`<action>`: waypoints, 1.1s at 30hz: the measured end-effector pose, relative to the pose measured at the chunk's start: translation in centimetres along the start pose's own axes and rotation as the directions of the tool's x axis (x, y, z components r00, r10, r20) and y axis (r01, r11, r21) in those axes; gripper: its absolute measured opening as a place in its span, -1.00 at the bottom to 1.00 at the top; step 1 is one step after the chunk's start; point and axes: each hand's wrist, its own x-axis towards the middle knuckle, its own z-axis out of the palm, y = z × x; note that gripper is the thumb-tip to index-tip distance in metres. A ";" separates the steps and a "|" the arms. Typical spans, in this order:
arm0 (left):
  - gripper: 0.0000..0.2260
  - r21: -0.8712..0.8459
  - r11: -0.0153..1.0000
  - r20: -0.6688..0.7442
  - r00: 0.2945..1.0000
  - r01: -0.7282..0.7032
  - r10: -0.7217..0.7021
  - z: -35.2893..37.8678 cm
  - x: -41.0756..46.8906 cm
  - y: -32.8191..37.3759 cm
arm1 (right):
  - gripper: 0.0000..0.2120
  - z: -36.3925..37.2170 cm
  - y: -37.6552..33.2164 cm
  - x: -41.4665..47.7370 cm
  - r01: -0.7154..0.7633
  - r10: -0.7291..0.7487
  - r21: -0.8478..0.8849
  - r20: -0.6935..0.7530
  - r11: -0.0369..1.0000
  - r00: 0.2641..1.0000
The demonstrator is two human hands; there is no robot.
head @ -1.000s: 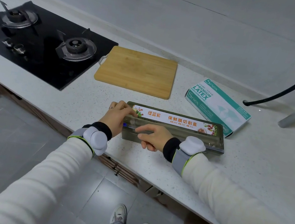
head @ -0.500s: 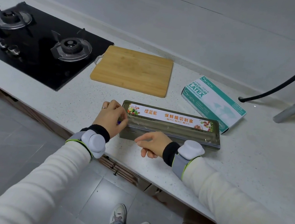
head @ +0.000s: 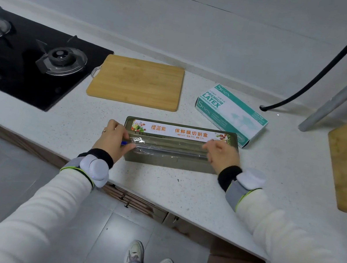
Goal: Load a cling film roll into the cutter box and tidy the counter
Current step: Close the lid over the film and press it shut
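Right hand (head: 221, 155) has shifted from mid-box to the right end of the cutter box (head: 176, 163). Left hand (head: 113, 138) sits at the left end. Both hands' fingers are curled, pinching the cling film (head: 164, 149), which is pulled flat across the box between them. Box lies near the front edge of the worktop (head: 180, 190). Cutting board (head: 136, 82) and glove box (head: 231, 111) are behind it, stove (head: 29, 59) at the left end.

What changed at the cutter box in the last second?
The right hand slid from beside the left hand to the right end of the cutter box, and cling film now lies stretched between both hands. The left hand stayed at the left end; cutting board and glove box unmoved.
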 end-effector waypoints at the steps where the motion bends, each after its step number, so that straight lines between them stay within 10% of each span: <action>1: -0.74 -0.013 1.000 0.003 1.000 0.003 -0.003 0.1 0.0 -0.1 | -0.82 -1.0 0.5 0.5 0.014 -0.019 -0.042 -0.133 0.999 0.991; 4: -0.72 -0.040 0.999 0.006 1.000 0.015 -0.015 0.3 -0.1 -0.3 | -0.82 -4.0 2.2 1.6 -0.075 0.028 -0.120 -0.349 0.990 0.937; 9: -0.70 -0.041 0.999 -0.007 1.000 0.028 -0.029 0.7 -0.2 -0.8 | -0.65 -6.2 4.5 2.9 -0.252 0.187 -0.304 -0.228 0.919 0.956; 33: -0.75 -0.048 0.995 -0.019 0.996 0.082 -0.083 1.2 -0.2 -0.9 | -0.74 -5.4 5.3 3.4 -0.272 0.270 -0.002 -0.119 0.962 0.955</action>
